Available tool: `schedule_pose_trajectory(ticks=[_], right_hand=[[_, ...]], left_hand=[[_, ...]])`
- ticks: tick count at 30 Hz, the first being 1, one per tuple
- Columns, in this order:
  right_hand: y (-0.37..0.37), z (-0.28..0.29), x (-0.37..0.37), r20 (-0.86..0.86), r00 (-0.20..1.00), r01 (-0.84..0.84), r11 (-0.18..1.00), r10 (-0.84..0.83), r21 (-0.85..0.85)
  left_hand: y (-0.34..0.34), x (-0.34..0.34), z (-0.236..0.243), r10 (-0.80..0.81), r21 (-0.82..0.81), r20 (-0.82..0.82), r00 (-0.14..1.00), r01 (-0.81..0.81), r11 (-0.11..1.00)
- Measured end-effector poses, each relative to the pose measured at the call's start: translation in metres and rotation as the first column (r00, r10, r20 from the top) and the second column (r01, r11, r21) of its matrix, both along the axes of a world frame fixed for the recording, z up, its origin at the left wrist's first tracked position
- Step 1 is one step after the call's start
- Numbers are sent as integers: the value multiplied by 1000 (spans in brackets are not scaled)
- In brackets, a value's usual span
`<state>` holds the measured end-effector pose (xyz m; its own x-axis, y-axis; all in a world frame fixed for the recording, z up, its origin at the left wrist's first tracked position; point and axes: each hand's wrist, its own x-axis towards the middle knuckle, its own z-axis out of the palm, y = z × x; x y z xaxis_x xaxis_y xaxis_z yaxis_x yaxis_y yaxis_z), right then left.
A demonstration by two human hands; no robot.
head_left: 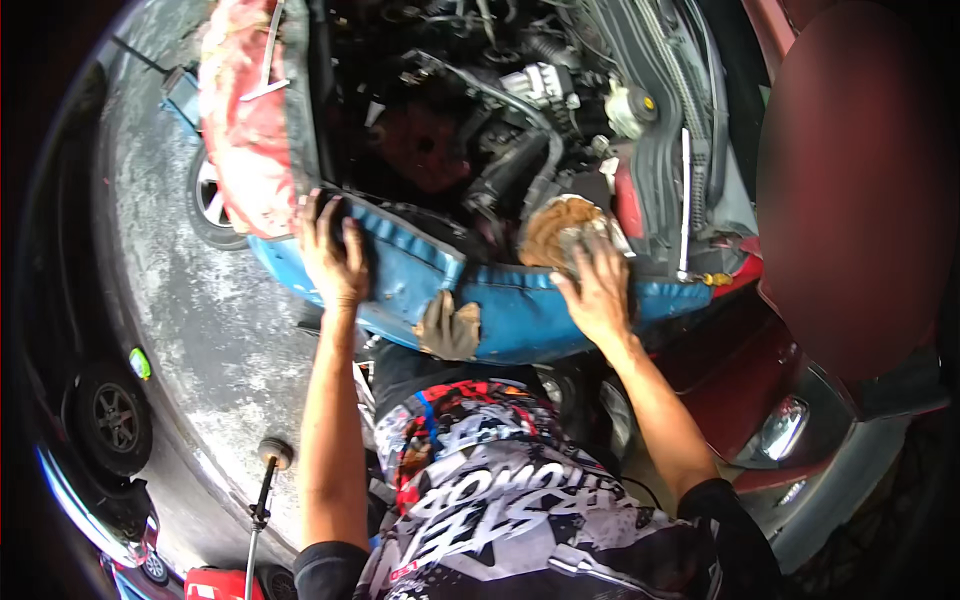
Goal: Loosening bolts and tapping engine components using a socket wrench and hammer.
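Note:
My left hand [334, 248] rests with its fingers spread over the edge of a blue cover [410, 255], which drapes the front rim of an open engine bay. It lies close to a red cover [245, 130] on the left. My right hand [602, 300] reaches over the same rim further right. Its fingers are stretched out on a crumpled brown cloth [556, 232], and the fingertips are partly blurred. A worn tan glove [450, 326] lies on the blue cover between my hands.
The engine bay [440, 130] holds hoses and a white-capped reservoir [628, 108]. A T-shaped metal tool [266, 90] lies on the red cover. A long silver bar [686, 200] stands at right. A dark red car [760, 390] and a dark wheel [115, 425] flank me.

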<state>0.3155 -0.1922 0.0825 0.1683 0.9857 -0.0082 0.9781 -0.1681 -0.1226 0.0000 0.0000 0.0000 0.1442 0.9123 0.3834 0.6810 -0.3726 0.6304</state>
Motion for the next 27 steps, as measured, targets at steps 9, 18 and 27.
schedule_pose_trajectory(ticks=[9,18,27], right_hand=[[-7,30,4,-49,980,196,978,-193,65],[-28,-1,0,110,970,219,976,-218,2],[33,43,-55,-102,993,-32,975,56,221]], left_hand=[[-1,-6,9,25,-50,-25,999,-26,998],[79,0,31,-29,49,192,981,20,999],[308,-38,-12,125,-35,-405,906,-152,988]])
